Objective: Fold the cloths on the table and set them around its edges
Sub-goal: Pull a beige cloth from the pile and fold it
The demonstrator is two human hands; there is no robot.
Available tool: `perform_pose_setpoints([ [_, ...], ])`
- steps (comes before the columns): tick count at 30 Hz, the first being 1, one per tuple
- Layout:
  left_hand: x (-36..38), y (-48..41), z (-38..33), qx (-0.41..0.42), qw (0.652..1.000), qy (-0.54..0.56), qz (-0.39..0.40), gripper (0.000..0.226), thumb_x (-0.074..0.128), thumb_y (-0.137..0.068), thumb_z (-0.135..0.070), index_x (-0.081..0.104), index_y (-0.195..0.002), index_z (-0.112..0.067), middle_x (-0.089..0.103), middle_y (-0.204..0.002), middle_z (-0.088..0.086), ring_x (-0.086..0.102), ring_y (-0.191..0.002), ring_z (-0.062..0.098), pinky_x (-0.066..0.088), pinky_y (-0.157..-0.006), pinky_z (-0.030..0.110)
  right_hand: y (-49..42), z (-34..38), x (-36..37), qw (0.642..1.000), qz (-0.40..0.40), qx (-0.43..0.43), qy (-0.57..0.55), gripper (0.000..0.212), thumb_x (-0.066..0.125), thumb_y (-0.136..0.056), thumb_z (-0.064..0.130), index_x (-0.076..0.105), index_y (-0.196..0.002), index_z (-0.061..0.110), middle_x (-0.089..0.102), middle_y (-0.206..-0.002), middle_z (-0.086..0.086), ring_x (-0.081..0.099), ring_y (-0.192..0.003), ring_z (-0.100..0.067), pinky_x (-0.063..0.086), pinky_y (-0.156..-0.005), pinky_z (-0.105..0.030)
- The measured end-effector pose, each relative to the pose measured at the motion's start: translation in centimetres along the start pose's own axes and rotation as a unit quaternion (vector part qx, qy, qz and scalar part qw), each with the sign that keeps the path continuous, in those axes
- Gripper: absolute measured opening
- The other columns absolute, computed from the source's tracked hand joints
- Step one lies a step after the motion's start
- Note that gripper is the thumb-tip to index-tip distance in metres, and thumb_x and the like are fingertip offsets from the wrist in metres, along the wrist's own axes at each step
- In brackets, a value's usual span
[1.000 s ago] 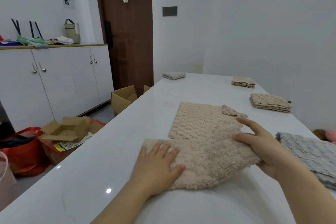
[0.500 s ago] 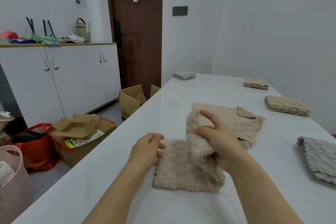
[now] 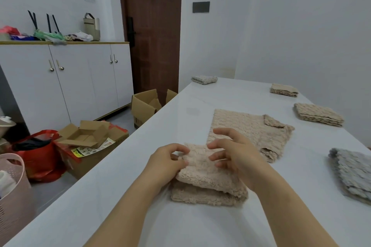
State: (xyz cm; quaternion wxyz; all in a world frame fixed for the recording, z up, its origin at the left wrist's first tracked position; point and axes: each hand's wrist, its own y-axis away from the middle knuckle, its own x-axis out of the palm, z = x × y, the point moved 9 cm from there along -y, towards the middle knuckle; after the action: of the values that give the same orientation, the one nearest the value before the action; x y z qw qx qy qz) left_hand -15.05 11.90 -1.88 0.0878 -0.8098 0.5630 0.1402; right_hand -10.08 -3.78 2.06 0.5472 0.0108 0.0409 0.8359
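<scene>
Left hand [image 3: 168,161] with fingers curled, pinching the 10 o'clock corner of the folded beige fleecy cloth [image 3: 208,184]; right hand [image 3: 234,154] with fingers spread and loosely bent, gripping nothing, fingertips at the top layer of the same cloth. The cloth lies doubled over in two layers on the white glossy table [image 3: 90,202], near the person. At its 1 o'clock and just beside it lies a flat beige textured cloth [image 3: 247,128]; at 3 o'clock, well apart, is a grey textured cloth [image 3: 353,172]. Three small folded cloths sit along the table edges: two beige [image 3: 319,114] [image 3: 284,90] at 2 o'clock and one grey [image 3: 204,79] at 12 o'clock. On the floor at 9 o'clock, a pink perforated plastic basket [image 3: 12,206] holds something white and a red bag [image 3: 38,162] holds dark contents. Two open cardboard boxes [image 3: 88,134] [image 3: 146,106] stand nearby, contents not discernible. Half a second earlier the right hand gripped the raised half of the cloth; that half is now laid down and released.
</scene>
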Motion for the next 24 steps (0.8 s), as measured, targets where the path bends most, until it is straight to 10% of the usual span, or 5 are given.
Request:
perform_pose_setpoints([
  [6,-0.7,0.5,-1.0,0.034,0.989,-0.145,-0.019,0.016,0.063,-0.085,-0.016,0.062,-0.09,-0.031,0.053,-0.09,-0.006,0.052,-0.068,0.005,0.036,-0.048,0.008,0.8,0.1,-1.3,0.985,-0.039,-0.051,0.159,0.018,0.051,-0.089,0.009,0.062,-0.098,0.021,0.068,-0.086,-0.004,0.06,-0.062,-0.014,0.048,-0.058,-0.027],
  [9,-1.5,1.1,-3.9,0.129,0.975,-0.141,-0.109,0.019,0.052,-0.091,-0.021,0.057,-0.103,-0.035,0.049,-0.117,-0.008,0.055,-0.106,0.011,0.042,-0.079,0.012,1.4,1.4,-2.0,0.953,-0.113,-0.158,0.234,0.02,0.05,-0.089,0.011,0.062,-0.097,0.024,0.067,-0.089,0.005,0.062,-0.081,-0.012,0.046,-0.07,-0.023],
  [11,0.8,1.1,-4.3,0.155,0.967,-0.201,-0.037,0.033,0.041,-0.097,-0.032,0.048,-0.129,-0.029,0.035,-0.144,-0.009,0.025,-0.138,0.01,0.024,-0.111,0.029,1.4,1.2,-0.9,0.915,-0.094,-0.19,0.343,0.029,0.046,-0.091,0.013,0.061,-0.113,0.025,0.062,-0.107,0.011,0.055,-0.106,-0.009,0.041,-0.087,-0.022],
  [14,4.6,1.4,-0.6,0.096,0.883,-0.438,0.14,0.061,0.021,-0.095,-0.054,0.011,-0.149,-0.026,0.0,-0.157,-0.014,-0.01,-0.144,0.006,-0.008,-0.117,0.047,0.6,-1.4,0.8,0.856,-0.021,-0.167,0.489,0.04,0.04,-0.093,0.019,0.048,-0.131,0.023,0.051,-0.133,0.007,0.031,-0.136,-0.013,0.027,-0.108,-0.03],
  [24,4.0,1.9,1.4,0.061,0.882,-0.438,0.164,0.056,0.02,-0.098,-0.047,0.003,-0.149,-0.032,-0.009,-0.156,-0.017,-0.013,-0.143,0.004,-0.012,-0.116,0.045,0.9,-4.4,1.2,0.821,0.009,-0.106,0.561,0.047,0.024,-0.099,0.035,0.021,-0.146,0.027,0.017,-0.155,0.014,0.006,-0.144,-0.008,0.002,-0.116,-0.035],
])
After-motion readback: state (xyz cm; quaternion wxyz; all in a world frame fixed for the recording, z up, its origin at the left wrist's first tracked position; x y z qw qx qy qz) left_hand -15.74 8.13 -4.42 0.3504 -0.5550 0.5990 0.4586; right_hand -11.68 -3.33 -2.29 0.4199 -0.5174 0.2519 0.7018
